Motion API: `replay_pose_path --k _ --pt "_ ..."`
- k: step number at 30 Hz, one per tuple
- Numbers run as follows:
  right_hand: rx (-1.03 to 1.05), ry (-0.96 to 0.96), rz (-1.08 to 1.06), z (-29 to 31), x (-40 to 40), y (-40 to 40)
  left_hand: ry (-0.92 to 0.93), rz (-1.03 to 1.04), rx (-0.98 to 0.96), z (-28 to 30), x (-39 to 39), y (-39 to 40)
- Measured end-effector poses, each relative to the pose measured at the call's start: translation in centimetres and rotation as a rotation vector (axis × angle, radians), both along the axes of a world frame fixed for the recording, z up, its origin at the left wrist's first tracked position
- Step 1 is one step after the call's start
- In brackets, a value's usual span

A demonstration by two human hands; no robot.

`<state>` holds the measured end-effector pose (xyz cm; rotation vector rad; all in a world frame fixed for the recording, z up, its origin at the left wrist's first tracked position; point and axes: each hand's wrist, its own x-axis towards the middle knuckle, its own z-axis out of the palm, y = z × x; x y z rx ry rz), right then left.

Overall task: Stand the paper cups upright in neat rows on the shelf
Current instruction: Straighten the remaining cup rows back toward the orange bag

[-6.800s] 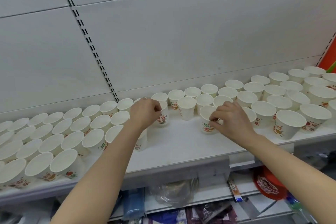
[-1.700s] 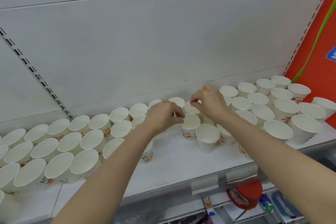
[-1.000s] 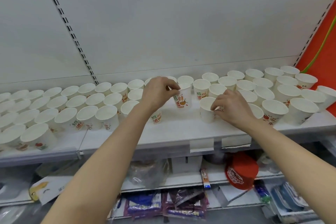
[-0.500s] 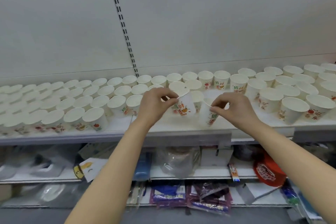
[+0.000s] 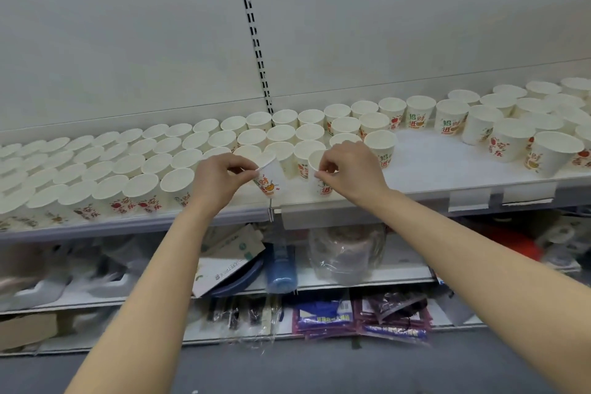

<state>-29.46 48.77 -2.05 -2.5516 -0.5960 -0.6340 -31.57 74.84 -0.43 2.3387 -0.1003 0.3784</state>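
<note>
The left hand (image 5: pixel 217 179) pinches the rim of a printed paper cup (image 5: pixel 269 177) between thumb and curled fingers, the cup tilted with its mouth toward the hand and its base near the front edge of the white shelf (image 5: pixel 415 163). The right hand (image 5: pixel 351 173) pinches the rim of a second cup (image 5: pixel 323 184) the same way (this one stands nearly upright just beside the first), its fingers curled over the near lip. Behind and to both sides, rows of upright cups (image 5: pixel 128 163) fill the shelf, and a looser group of cups (image 5: pixel 511 131) stands well apart at the right.
</note>
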Motion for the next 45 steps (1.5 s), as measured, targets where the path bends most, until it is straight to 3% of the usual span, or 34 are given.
replay_pose_path --k 17,30,45 --pt "-0.121 -0.015 -0.042 -0.7 0.5 7.5 -0.063 -0.021 0.399 -2.0 1.1 3.0" --pt "-0.067 -0.028 0.101 -1.3 1.4 5.8 -0.084 -0.083 0.444 -3.1 1.4 3.8" --pt "-0.204 0.073 0.153 -1.1 2.0 6.5 -0.052 -0.064 0.546 -2.8 1.5 3.5"
